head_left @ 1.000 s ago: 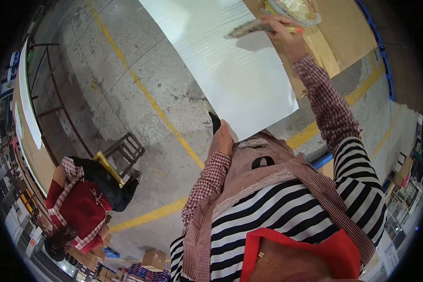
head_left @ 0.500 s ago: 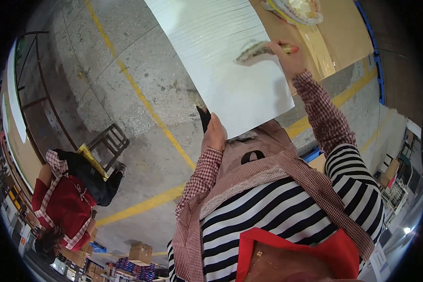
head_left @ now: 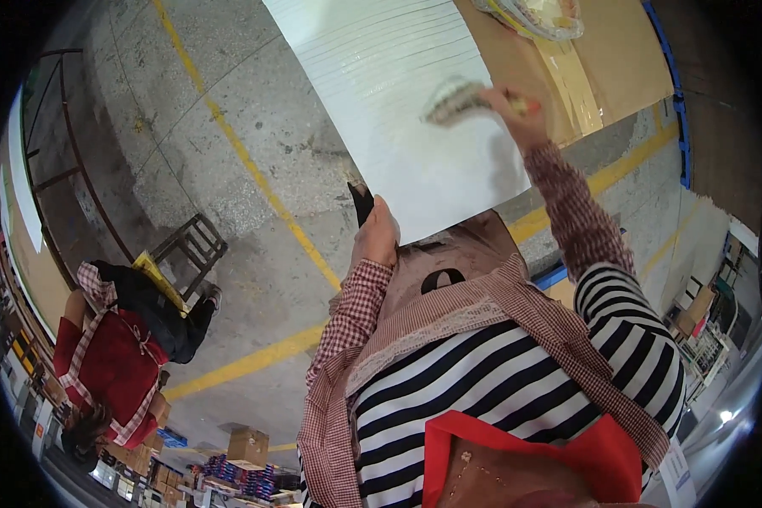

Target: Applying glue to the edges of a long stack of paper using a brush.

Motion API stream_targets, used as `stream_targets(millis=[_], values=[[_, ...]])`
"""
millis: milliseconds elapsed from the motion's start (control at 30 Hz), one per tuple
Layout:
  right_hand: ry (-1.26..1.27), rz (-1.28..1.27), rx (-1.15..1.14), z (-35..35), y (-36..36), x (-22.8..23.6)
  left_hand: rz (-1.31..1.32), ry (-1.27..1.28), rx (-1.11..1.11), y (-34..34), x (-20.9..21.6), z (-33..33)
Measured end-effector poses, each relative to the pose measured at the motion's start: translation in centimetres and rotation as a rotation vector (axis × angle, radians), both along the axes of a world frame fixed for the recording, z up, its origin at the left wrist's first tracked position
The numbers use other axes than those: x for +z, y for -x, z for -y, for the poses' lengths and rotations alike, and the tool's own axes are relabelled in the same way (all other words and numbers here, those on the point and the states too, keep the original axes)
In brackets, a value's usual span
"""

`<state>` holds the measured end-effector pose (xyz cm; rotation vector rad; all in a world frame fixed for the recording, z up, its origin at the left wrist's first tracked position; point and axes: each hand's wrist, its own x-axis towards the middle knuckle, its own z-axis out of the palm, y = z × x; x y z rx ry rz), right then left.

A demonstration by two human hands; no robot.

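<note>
White sheets (head_left: 449, 178) spread away from me in a fanned stack, with many narrow overlapping edges towards the far end. A brush (head_left: 455, 105) with pale bristles and a red-tipped handle is in my right hand (head_left: 521, 118), its fingers closed round the handle. The bristles are over the right part of the sheets, blurred by motion; I cannot tell whether they touch. My left hand (head_left: 378, 235) grips the near left corner of the sheets. Beside its fingers a black flat piece (head_left: 361, 203) sticks out, its kind unclear.
At the far right a clear plastic-lined tub (head_left: 554, 19) stands on brown cardboard (head_left: 631, 72) with a blue edge (head_left: 662, 51). On the left, a person in a red apron (head_left: 114, 364) sits near a dark metal stool (head_left: 196, 247). Yellow lines (head_left: 258, 182) cross the concrete floor.
My right hand and the brush have shifted slightly nearer to me over the sheets. My left hand keeps its hold on the corner. The view has tilted a little.
</note>
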<state>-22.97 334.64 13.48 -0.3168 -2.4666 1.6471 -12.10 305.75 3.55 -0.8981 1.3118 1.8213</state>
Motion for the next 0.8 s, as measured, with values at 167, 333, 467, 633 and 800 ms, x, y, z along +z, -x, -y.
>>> stream_targets(millis=[167, 333, 467, 633, 800], values=[[0.006, 0.01, 0.065, -0.5, -0.7, 1.9, -0.065, 0.056, 0.037, -0.5, -0.8, -0.4], [0.055, 0.041, -0.133, 0.1, 3.6, 1.4, -0.052, -0.037, 0.01, -0.8, -1.1, -0.8], [0.089, 0.053, -0.005, -0.5, -2.8, -0.1, -0.028, 0.073, 0.015, -1.0, -1.2, -0.8], [0.158, 0.065, 0.073, -1.4, -7.1, 0.8, -0.008, 0.021, 0.003, -0.4, 0.1, -0.9], [0.038, 0.019, -0.094, 0.1, -0.7, 1.9, 0.012, 0.106, -0.049, -0.6, -1.2, -0.9]])
